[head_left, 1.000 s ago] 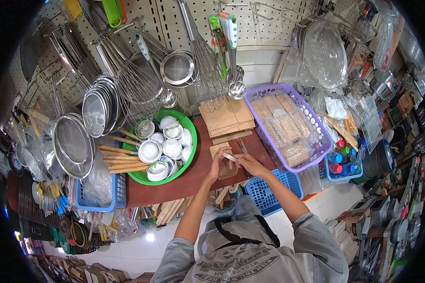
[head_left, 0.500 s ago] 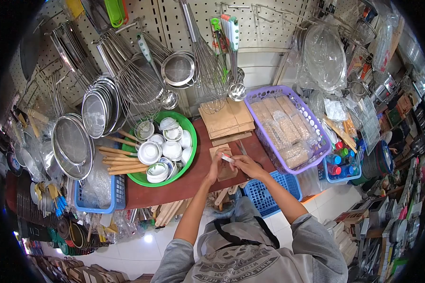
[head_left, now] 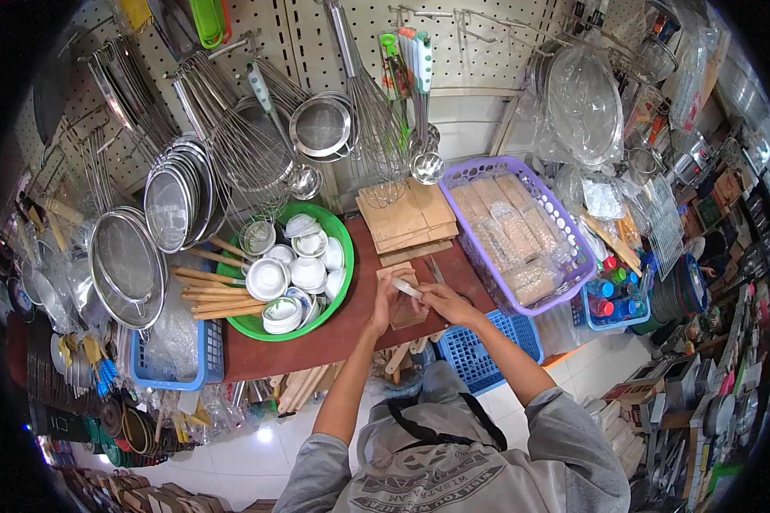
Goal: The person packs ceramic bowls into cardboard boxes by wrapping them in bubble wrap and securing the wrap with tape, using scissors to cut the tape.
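A small whitish object (head_left: 405, 288), perhaps a tape roll seen edge-on, is held between my two hands over the table's front edge. My left hand (head_left: 385, 305) grips its left end, fingers curled behind it. With fingers bent, my right hand (head_left: 447, 304) pinches the right end. Below them lies a small piece of brown cardboard (head_left: 411, 316), partly covered by the hands. A pair of scissors (head_left: 437, 269) rests just beyond my right hand. Flat brown cardboard sheets (head_left: 407, 219) are stacked farther back.
A green basin (head_left: 348, 295) of small white bowls stands left on the red-brown table (head_left: 252, 362). To the right is a purple basket (head_left: 583, 272) with bubble-wrapped brown packs. Whisks (head_left: 376, 128) and strainers (head_left: 128, 265) hang low. A blue basket (head_left: 496, 346) sits below the table.
The whitish object has turned in my hands: its orange-red end no longer shows, and more of its white length does. Both hands stay in nearly the same place.
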### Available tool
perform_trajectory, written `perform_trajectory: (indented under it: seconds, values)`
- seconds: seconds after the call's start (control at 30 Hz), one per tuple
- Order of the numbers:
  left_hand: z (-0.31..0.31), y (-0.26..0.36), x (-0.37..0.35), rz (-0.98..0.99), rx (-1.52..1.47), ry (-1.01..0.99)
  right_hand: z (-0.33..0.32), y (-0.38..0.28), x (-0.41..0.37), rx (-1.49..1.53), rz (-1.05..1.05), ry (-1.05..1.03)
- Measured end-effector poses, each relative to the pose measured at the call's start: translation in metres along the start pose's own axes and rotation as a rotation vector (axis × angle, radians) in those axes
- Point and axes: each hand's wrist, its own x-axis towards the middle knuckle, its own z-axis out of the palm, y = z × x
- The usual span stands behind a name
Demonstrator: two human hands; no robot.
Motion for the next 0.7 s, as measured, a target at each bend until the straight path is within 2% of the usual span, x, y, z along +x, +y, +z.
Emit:
perform_trajectory:
  seconds: [0.03, 0.13, 0.27, 0.33, 0.43, 0.53, 0.63, 0.7]
  values:
    - [0.005, -0.001, -0.001, 0.049, 0.052, 0.041, -0.001, 0.005, 0.001, -0.030, 0.023, 0.007]
    - [-0.005, -0.011, 0.003, 0.032, 0.256, 0.063, -0.004, 0.009, 0.001, -0.110, 0.119, 0.043]
    - [-0.009, -0.013, 0.005, 0.005, 0.183, 0.056, -0.006, 0.006, 0.004, -0.027, 0.107, 0.054]
    - [-0.010, -0.012, 0.006, 0.010, 0.114, 0.063, -0.007, 0.001, 0.007, -0.005, 0.077, -0.005]
    - [-0.014, 0.000, 0.002, -0.062, -0.070, -0.096, -0.011, -0.004, 0.008, -0.006, 0.027, -0.076]
    - [0.003, -0.003, 0.002, -0.001, -0.009, 0.102, -0.015, 0.008, 0.013, -0.046, 0.027, -0.115]
    - [0.000, -0.014, 0.005, -0.003, 0.125, 0.176, -0.023, 0.018, 0.021, -0.057, 0.029, -0.142]
    - [0.003, -0.011, 0.003, 0.017, 0.092, 0.168, -0.026, 0.017, 0.023, -0.027, -0.007, -0.166]
